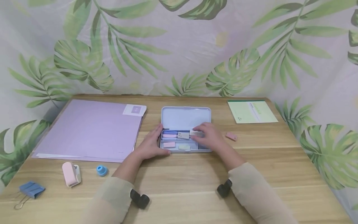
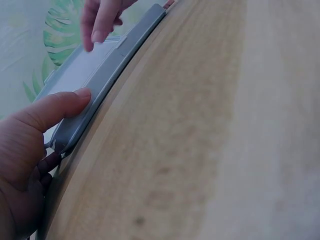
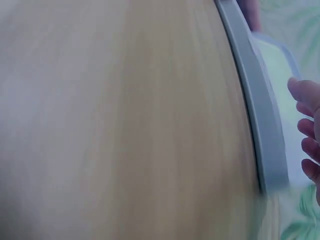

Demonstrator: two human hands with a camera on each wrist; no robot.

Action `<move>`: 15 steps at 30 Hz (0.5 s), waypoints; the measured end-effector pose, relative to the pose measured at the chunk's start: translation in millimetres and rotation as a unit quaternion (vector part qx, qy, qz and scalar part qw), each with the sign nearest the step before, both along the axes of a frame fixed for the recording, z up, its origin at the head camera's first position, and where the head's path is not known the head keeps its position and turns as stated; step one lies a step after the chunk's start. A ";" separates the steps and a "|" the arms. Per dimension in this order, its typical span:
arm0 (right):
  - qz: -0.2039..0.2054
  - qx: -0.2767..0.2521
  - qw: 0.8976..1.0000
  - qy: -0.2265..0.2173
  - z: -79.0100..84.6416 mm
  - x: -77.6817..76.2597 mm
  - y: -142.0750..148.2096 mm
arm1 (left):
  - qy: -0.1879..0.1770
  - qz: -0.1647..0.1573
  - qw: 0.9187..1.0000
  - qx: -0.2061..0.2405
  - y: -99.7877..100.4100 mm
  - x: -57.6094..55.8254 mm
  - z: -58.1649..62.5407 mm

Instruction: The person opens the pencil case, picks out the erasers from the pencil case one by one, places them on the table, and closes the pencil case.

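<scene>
An open pale-blue pencil case (image 1: 185, 116) lies mid-table, its lid raised at the back. My left hand (image 1: 151, 143) grips its left end, the thumb over the front edge. My right hand (image 1: 210, 137) hovers over the right part, fingers loosely bent, with nothing visible between them in the wrist views. Right by these fingertips is a whitish eraser (image 1: 195, 133). Beside it a grey eraser (image 1: 183, 135) lies on several pens (image 1: 169, 136) in the back compartment. In the front compartment are a pink eraser (image 1: 169, 145) and a pale green eraser (image 1: 184, 147).
A reddish-pink eraser (image 1: 231, 136) lies right of the case, a green notebook (image 1: 251, 112) behind it. Large purple folder (image 1: 92, 130) at left. Nearer me stand a pink stapler-like item (image 1: 71, 174), a small blue cone-shaped item (image 1: 102, 170) and a blue binder clip (image 1: 32, 189).
</scene>
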State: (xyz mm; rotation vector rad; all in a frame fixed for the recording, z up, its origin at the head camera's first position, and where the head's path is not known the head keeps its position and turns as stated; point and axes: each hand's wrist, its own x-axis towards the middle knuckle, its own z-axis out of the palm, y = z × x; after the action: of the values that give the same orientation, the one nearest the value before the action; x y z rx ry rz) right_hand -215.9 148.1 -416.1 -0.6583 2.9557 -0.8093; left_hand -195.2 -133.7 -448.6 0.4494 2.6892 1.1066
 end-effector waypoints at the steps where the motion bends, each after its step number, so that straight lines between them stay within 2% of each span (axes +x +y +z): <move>1: 0.015 0.014 1.000 0.005 0.1 -2.1 -7.8 | 0.002 0.000 1.000 0.000 -0.1 -0.1 0.3; 5: 0.049 0.058 0.997 0.011 0.6 -8.2 -29.8 | 0.007 -0.003 1.000 0.001 -0.5 -0.2 1.9; 11: 0.061 0.109 0.992 0.016 3.4 -12.4 -44.3 | 0.006 -0.005 1.000 0.000 -0.6 0.5 2.8; 15: 0.068 0.106 0.992 0.032 6.3 -10.4 -46.6 | 0.006 -0.001 1.000 -0.002 -0.9 0.9 1.2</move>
State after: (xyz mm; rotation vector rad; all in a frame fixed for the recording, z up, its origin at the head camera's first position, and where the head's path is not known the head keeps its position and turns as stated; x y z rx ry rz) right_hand -226.3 101.5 -409.8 -0.8740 2.9536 -0.4647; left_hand -194.4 -134.6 -447.3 0.4601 2.6992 1.1021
